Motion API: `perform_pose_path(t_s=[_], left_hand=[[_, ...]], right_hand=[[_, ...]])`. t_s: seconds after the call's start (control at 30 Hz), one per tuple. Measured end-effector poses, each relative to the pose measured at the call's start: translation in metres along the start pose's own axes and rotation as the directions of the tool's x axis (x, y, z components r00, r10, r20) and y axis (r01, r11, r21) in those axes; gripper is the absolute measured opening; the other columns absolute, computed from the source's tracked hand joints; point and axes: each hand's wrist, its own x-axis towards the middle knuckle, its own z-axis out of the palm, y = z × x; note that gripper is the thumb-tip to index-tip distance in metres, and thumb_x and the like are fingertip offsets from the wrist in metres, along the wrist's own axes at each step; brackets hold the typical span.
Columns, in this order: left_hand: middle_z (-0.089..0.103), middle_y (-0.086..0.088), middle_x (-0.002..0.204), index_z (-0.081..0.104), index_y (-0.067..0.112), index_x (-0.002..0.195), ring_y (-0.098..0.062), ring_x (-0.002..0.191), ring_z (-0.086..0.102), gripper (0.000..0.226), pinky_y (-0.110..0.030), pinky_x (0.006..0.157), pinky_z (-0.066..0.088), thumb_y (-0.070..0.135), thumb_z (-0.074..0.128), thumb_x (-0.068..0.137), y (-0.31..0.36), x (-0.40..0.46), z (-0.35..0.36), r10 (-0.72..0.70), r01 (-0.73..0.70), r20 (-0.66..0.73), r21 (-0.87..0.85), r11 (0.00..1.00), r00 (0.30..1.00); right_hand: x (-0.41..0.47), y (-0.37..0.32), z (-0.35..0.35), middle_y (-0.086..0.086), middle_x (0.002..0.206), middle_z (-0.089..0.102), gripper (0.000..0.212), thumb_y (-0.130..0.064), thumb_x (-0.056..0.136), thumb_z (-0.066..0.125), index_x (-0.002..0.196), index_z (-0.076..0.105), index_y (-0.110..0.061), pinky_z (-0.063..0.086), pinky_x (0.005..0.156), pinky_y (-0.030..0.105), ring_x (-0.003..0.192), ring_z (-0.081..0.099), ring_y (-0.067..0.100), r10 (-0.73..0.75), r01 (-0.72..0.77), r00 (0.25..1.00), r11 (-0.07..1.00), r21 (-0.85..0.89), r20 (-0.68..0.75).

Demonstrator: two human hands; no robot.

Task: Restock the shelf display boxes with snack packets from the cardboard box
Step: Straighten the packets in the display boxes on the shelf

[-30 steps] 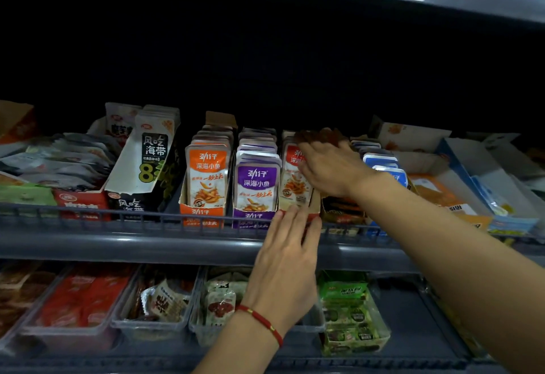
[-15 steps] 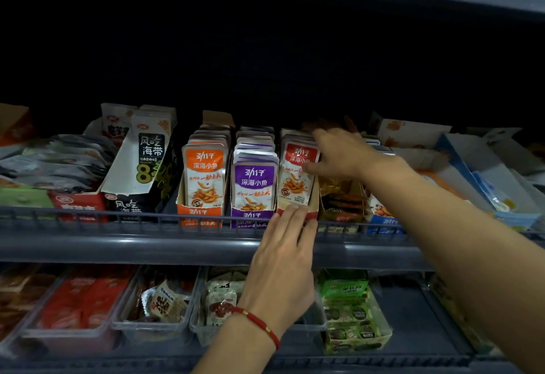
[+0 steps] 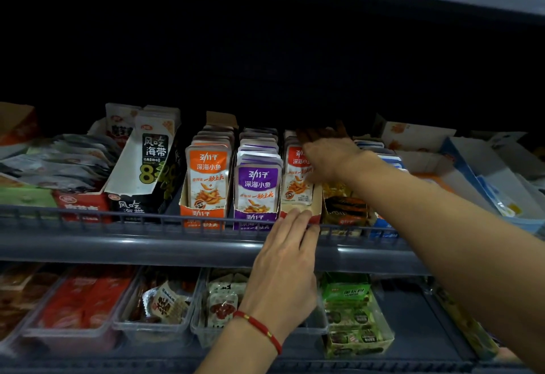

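Note:
On the upper shelf stand three display boxes of small fish snack packets: orange (image 3: 208, 173), purple (image 3: 256, 182) and red (image 3: 296, 188). My right hand (image 3: 330, 155) reaches over the red row. Its fingers stretch across the packet tops toward the dark back and its thumb lies on the front packet. My left hand (image 3: 283, 267), with a red bracelet on the wrist, lies flat with its fingertips on the front of the red display box (image 3: 316, 216) at the shelf rail. The cardboard box is not in view.
A wire rail (image 3: 147, 220) runs along the shelf front. To the left stand black kelp snack boxes (image 3: 147, 167), to the right a dark orange packet box (image 3: 345, 205) and blue boxes (image 3: 486, 173). The lower shelf holds clear trays (image 3: 159, 326) and a green box (image 3: 351, 311).
My right hand has shifted from the right side of the red row back over its top, fingers reaching further back. My left hand has stayed on the box front.

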Motion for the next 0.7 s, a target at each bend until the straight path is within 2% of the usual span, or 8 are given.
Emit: perform_pose_path(t_s=[0.17, 0.33, 0.43, 0.5, 0.6, 0.7], left_hand=[[0.041, -0.006, 0.154, 0.05, 0.011, 0.143, -0.023, 0.148, 0.031, 0.075, -0.043, 0.12, 0.033, 0.013, 0.076, 0.073, 0.001, 0.0, -0.002, 0.009, -0.009, -0.013, -0.01, 1.0, 1.0], [0.041, -0.007, 0.155, 0.048, 0.011, 0.145, -0.024, 0.148, 0.032, 0.076, -0.042, 0.121, 0.032, 0.013, 0.076, 0.073, 0.001, 0.0, -0.002, 0.001, -0.001, -0.011, 0.003, 1.0, 1.0], [0.041, -0.007, 0.155, 0.05, 0.011, 0.144, -0.024, 0.148, 0.032, 0.076, -0.042, 0.12, 0.032, 0.012, 0.076, 0.073, 0.001, 0.0, -0.002, 0.003, -0.003, -0.012, -0.005, 1.0, 1.0], [0.041, -0.006, 0.155, 0.05, 0.011, 0.143, -0.023, 0.148, 0.031, 0.076, -0.042, 0.121, 0.032, 0.012, 0.077, 0.072, 0.002, 0.0, -0.002, 0.003, -0.003, -0.012, -0.008, 1.0, 1.0], [0.039, -0.005, 0.156, 0.05, 0.012, 0.143, -0.022, 0.149, 0.029, 0.074, -0.041, 0.121, 0.03, 0.012, 0.076, 0.073, 0.002, -0.001, -0.003, 0.001, -0.001, -0.016, -0.014, 1.0, 1.0], [0.036, -0.005, 0.158, 0.048, 0.013, 0.145, -0.021, 0.151, 0.025, 0.073, -0.041, 0.122, 0.029, 0.012, 0.073, 0.076, 0.003, -0.001, -0.003, 0.0, 0.0, -0.018, -0.02, 1.0, 1.0]], right_hand=[[-0.001, -0.005, -0.002, 0.002, 0.135, 0.057, 0.059, -0.045, 0.087, 0.073, 0.136, 0.049, -0.024, 0.038, 0.109, 0.047, 0.129, 0.052, 0.026, 0.03, -0.03, 0.999, 0.999, -0.034, 0.012], [-0.003, -0.01, -0.007, 0.003, 0.131, 0.058, 0.071, -0.052, 0.082, 0.076, 0.138, 0.046, -0.02, 0.044, 0.099, 0.043, 0.123, 0.056, 0.026, 0.026, -0.027, 1.0, 0.999, 0.022, 0.016], [-0.004, -0.011, -0.004, 0.004, 0.132, 0.058, 0.077, -0.056, 0.081, 0.075, 0.141, 0.043, -0.019, 0.045, 0.101, 0.044, 0.122, 0.056, 0.028, 0.017, -0.017, 1.0, 1.0, 0.009, -0.007], [-0.004, -0.012, 0.0, 0.005, 0.131, 0.058, 0.075, -0.056, 0.082, 0.074, 0.139, 0.044, -0.019, 0.045, 0.103, 0.044, 0.122, 0.056, 0.028, 0.011, -0.011, 1.0, 1.0, 0.006, -0.018], [-0.005, -0.011, 0.002, 0.006, 0.128, 0.059, 0.069, -0.055, 0.083, 0.073, 0.136, 0.046, -0.018, 0.047, 0.097, 0.043, 0.118, 0.057, 0.028, 0.006, -0.006, 0.999, 1.0, 0.001, -0.043], [-0.006, -0.01, 0.004, 0.006, 0.131, 0.058, 0.073, -0.057, 0.084, 0.072, 0.139, 0.044, -0.018, 0.047, 0.096, 0.042, 0.12, 0.057, 0.028, -0.01, 0.007, 0.995, 0.999, -0.036, -0.099]])
